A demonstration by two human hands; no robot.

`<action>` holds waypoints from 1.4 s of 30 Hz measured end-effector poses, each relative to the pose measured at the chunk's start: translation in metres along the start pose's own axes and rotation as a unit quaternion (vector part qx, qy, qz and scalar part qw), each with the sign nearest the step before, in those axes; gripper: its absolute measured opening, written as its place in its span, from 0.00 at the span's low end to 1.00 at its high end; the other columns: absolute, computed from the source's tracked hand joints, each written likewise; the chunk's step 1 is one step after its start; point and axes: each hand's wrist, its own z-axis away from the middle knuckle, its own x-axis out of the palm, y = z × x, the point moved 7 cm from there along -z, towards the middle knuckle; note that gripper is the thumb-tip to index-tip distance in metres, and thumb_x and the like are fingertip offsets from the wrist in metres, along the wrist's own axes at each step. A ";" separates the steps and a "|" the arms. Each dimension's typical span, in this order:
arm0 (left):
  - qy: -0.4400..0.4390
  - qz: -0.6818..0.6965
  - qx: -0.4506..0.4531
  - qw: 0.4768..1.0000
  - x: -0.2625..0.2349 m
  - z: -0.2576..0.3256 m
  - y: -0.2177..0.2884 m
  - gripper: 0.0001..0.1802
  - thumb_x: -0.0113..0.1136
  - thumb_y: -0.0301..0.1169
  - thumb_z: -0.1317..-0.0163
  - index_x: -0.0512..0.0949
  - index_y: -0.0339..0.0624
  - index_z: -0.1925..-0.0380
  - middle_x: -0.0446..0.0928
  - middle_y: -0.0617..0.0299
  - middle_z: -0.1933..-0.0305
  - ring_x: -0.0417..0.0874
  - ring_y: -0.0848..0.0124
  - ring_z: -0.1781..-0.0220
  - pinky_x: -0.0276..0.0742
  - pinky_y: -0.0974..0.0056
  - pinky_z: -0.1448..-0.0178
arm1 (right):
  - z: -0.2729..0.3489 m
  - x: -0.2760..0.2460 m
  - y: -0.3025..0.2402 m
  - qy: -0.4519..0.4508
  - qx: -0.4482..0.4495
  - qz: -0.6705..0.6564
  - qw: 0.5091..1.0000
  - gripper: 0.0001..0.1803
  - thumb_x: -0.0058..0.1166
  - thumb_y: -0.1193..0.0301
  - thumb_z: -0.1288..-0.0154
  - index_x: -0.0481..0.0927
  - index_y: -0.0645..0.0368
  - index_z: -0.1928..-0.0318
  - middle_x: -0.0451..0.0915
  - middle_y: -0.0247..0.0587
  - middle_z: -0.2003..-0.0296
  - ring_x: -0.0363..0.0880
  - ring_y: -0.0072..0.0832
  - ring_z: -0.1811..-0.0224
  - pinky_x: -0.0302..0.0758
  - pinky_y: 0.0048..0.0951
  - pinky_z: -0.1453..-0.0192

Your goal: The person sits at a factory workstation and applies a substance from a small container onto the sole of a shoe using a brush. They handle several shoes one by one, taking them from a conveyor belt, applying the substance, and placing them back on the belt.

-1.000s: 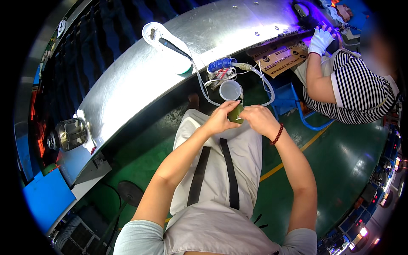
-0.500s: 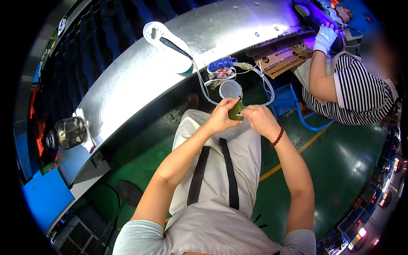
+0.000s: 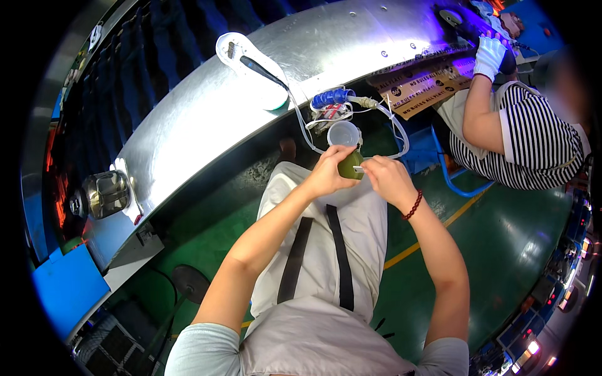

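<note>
An olive-green rounded piece (image 3: 348, 165) is gripped in my left hand (image 3: 328, 172), its fingers wrapped round the left side. My right hand (image 3: 387, 178) pinches a small flat pale piece (image 3: 358, 169) close to the green surface. Whether the pale piece touches the green one, I cannot tell. Just beyond both hands is a translucent round cup (image 3: 343, 133). Behind it lies a blue coiled air hose (image 3: 332, 98) joined to clear tubing.
A long curved metal bench (image 3: 182, 125) runs ahead, with a white long-handled fixture (image 3: 235, 50) on it. At left sits a dark see-through jar (image 3: 106, 194). To the right, a co-worker in a striped shirt (image 3: 533, 138) sits by printed cardboard (image 3: 426, 88).
My right hand has shifted very slightly at the green piece, and more of the pale piece shows. The whole view has moved a little; the grips look the same.
</note>
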 end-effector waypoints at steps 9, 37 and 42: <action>-0.024 -0.097 0.008 0.995 0.003 0.000 0.010 0.40 0.68 0.32 0.69 0.67 0.39 0.49 0.66 0.53 0.51 0.65 0.57 0.50 0.62 0.61 0.44 | 0.001 0.009 -0.006 -0.081 -0.078 0.024 0.993 0.10 0.47 0.82 0.58 0.76 0.61 0.70 0.75 0.42 0.73 0.74 0.38 0.67 0.71 0.33 0.63; 0.036 -0.042 0.020 0.998 0.010 0.016 -0.004 0.38 0.67 0.26 0.65 0.62 0.43 0.49 0.58 0.52 0.49 0.63 0.56 0.45 0.64 0.61 0.44 | 0.061 0.061 0.035 0.098 0.280 -0.789 0.539 0.13 0.48 0.79 0.47 0.67 0.57 0.59 0.74 0.42 0.65 0.75 0.29 0.62 0.72 0.24 0.62; 0.053 -0.070 0.042 0.995 0.008 0.019 -0.004 0.38 0.67 0.26 0.65 0.62 0.43 0.49 0.59 0.52 0.48 0.63 0.54 0.46 0.63 0.60 0.44 | 0.062 0.066 0.041 0.077 0.273 -0.673 0.683 0.14 0.47 0.79 0.47 0.69 0.56 0.57 0.74 0.40 0.66 0.73 0.25 0.66 0.69 0.23 0.64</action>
